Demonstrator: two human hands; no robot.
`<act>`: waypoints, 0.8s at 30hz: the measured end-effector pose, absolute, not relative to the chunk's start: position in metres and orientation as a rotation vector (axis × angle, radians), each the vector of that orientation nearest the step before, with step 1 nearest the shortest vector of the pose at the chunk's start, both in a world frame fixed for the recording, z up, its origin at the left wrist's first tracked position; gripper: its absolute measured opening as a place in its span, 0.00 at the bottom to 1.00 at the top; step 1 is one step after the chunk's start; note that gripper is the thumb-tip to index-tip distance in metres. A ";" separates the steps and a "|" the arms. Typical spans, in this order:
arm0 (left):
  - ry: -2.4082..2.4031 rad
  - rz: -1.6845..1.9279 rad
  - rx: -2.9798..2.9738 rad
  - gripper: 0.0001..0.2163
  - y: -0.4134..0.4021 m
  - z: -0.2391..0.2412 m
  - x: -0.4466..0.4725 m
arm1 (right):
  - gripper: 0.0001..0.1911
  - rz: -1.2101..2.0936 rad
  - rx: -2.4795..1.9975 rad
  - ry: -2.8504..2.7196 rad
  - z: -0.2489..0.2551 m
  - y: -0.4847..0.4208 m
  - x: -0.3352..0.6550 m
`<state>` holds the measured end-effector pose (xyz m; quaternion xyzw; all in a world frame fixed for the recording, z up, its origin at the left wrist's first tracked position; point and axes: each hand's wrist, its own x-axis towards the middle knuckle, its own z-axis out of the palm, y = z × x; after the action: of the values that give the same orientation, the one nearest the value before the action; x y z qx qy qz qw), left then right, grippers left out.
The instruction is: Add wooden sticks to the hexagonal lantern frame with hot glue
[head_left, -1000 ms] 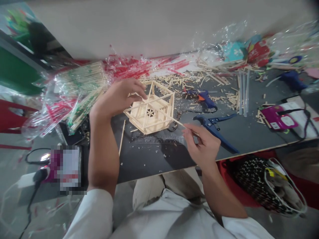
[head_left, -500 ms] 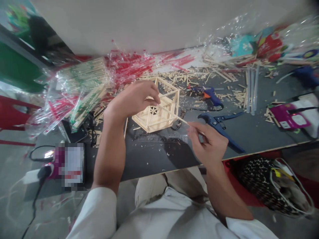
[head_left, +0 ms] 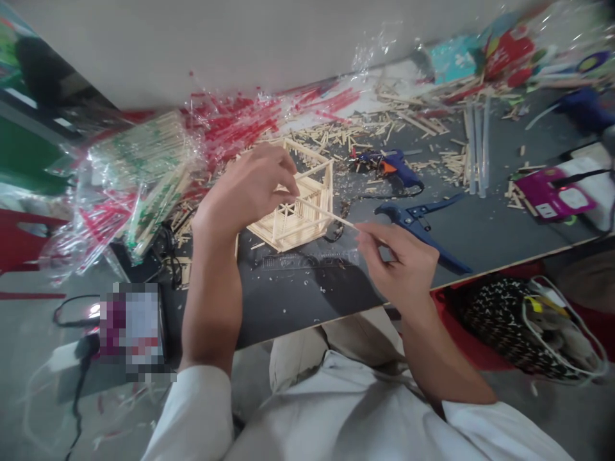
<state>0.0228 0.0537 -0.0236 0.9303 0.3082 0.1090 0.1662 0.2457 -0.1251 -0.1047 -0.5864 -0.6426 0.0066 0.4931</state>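
A thin wooden stick (head_left: pixel 324 212) stretches between my two hands, slanting down to the right. My left hand (head_left: pixel 254 182) pinches its upper left end, and my right hand (head_left: pixel 398 259) grips the lower right end between thumb and fingers. Beneath the stick stands a many-sided frame model (head_left: pixel 302 234) built of wooden sticks, with a small round spoked piece inside; my left hand and forearm cover its left side. Whether the stick touches the model I cannot tell. A clear plastic ruler (head_left: pixel 307 260) lies in front of the model.
Blue cutters (head_left: pixel 413 221) and a blue glue gun (head_left: pixel 396 169) lie right of the model. Clear glue sticks (head_left: pixel 477 147), stick scraps and a purple-and-white power strip (head_left: pixel 552 195) are farther right. Bagged sticks (head_left: pixel 139 150) fill the back left. The table edge (head_left: pixel 336 317) runs close to me.
The whole view has shifted slightly, so the table's contents sit a little farther left and higher. Both hands keep their hold on the stick, nearly unmoved.
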 end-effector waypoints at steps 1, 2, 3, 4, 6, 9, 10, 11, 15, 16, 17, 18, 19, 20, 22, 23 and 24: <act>0.868 0.309 2.642 0.05 0.054 -0.024 0.023 | 0.09 0.013 -1.431 -1.560 -0.105 -0.125 0.246; 0.862 0.308 2.631 0.05 0.054 -0.025 0.024 | 0.09 0.009 -1.438 -1.559 -0.106 -0.126 0.246; 0.860 0.305 2.619 0.06 0.054 -0.025 0.024 | 0.09 0.006 -1.442 -1.559 -0.106 -0.126 0.246; 0.861 0.301 2.611 0.07 0.055 -0.025 0.024 | 0.09 0.007 -1.444 -1.558 -0.106 -0.126 0.246; 0.860 0.283 2.609 0.07 0.057 -0.026 0.024 | 0.08 0.007 -1.440 -1.558 -0.105 -0.126 0.245; 0.845 0.286 2.635 0.08 0.060 -0.028 0.022 | 0.08 -0.007 -1.424 -1.577 -0.103 -0.125 0.243; 0.830 0.291 2.650 0.08 0.061 -0.029 0.021 | 0.08 -0.017 -1.420 -1.585 -0.102 -0.124 0.243; 0.811 0.294 2.666 0.09 0.062 -0.030 0.021 | 0.08 -0.022 -1.416 -1.594 -0.101 -0.123 0.242; 0.759 0.298 2.711 0.10 0.066 -0.034 0.019 | 0.06 -0.017 -1.427 -1.616 -0.097 -0.122 0.240; 0.754 0.302 2.715 0.09 0.067 -0.034 0.019 | 0.06 -0.026 -1.442 -1.623 -0.095 -0.122 0.240; 0.750 0.305 2.716 0.09 0.067 -0.034 0.019 | 0.07 -0.044 -1.459 -1.633 -0.094 -0.122 0.239; 0.746 0.306 2.717 0.08 0.066 -0.034 0.020 | 0.07 -0.067 -1.482 -1.643 -0.092 -0.122 0.238; 0.747 0.304 2.719 0.08 0.066 -0.033 0.020 | 0.07 -0.086 -1.512 -1.653 -0.090 -0.121 0.236; 0.756 0.302 2.721 0.07 0.065 -0.033 0.021 | 0.08 -0.102 -1.549 -1.661 -0.087 -0.121 0.234; 0.788 0.301 2.727 0.06 0.064 -0.032 0.022 | 0.09 -0.111 -1.640 -1.677 -0.082 -0.118 0.229; 0.803 0.300 2.731 0.06 0.064 -0.031 0.022 | 0.10 -0.103 -1.685 -1.686 -0.079 -0.117 0.226; 0.811 0.297 2.734 0.06 0.064 -0.031 0.023 | 0.10 -0.091 -1.722 -1.694 -0.077 -0.115 0.222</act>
<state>0.0226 0.0640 -0.0314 0.9446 0.2802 0.1027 0.1367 0.2224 -0.1146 -0.0768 -0.6662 -0.6554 -0.0350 0.3542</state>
